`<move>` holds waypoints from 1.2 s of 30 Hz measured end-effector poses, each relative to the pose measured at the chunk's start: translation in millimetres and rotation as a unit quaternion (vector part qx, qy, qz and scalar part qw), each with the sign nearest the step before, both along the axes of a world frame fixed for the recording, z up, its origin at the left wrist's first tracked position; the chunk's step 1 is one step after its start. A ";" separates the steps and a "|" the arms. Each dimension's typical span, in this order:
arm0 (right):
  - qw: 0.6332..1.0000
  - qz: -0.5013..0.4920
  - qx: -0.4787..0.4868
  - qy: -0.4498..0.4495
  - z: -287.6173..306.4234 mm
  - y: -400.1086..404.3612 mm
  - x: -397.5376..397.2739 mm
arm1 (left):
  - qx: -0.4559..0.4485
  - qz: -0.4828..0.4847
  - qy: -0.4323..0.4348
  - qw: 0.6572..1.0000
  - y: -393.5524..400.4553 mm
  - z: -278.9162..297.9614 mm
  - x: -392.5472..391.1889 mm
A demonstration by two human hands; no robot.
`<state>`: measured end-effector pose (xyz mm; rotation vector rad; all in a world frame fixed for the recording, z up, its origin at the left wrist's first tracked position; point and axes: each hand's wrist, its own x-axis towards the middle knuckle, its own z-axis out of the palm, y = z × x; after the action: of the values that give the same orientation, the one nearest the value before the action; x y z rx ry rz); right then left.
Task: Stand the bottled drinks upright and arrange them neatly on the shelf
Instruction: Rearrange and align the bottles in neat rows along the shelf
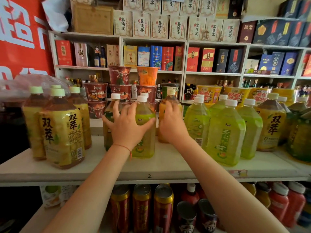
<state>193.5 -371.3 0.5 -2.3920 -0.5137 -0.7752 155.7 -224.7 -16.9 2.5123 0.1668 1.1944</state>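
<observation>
On the white shelf (168,167) several bottled drinks stand upright. My left hand (127,126) lies spread over a green-labelled bottle (146,148) with a white cap, its fingers also reaching a darker bottle (107,118) to the left. My right hand (171,125) grips an orange-yellow bottle (164,113) from its right side. Yellow tea bottles (62,132) with pale green caps stand at the left. Lime-green bottles (225,135) stand at the right, with another yellow tea bottle (271,125) beyond them.
Stacked instant-noodle cups (121,86) stand behind the bottles, yellow noodle bowls (210,93) at the back right. Boxed liquor (158,56) fills the wall shelves. Cans (141,207) and red bottles (292,202) fill the shelf below. A red banner (21,34) hangs at the left.
</observation>
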 end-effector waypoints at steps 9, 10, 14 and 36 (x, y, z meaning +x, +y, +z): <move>0.989 -0.109 0.041 0.088 28.7 11.5 61.5 | -0.004 0.012 -0.008 1.000 0.3 -3.1 4.8; 0.989 -0.122 0.027 0.083 30.0 12.6 62.8 | -0.005 0.011 -0.008 1.000 -0.1 -2.9 4.2; 0.984 -0.171 -0.041 0.022 32.6 13.0 63.7 | -0.002 0.018 -0.016 1.000 -0.1 -4.3 5.0; 0.992 -0.087 -0.040 0.086 31.3 1.9 19.6 | 0.011 0.019 0.000 1.000 2.1 -4.8 5.4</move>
<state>213.1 -369.4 31.8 -2.5753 -0.2739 -0.6239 161.1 -222.6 -21.8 2.5379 0.2046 1.2182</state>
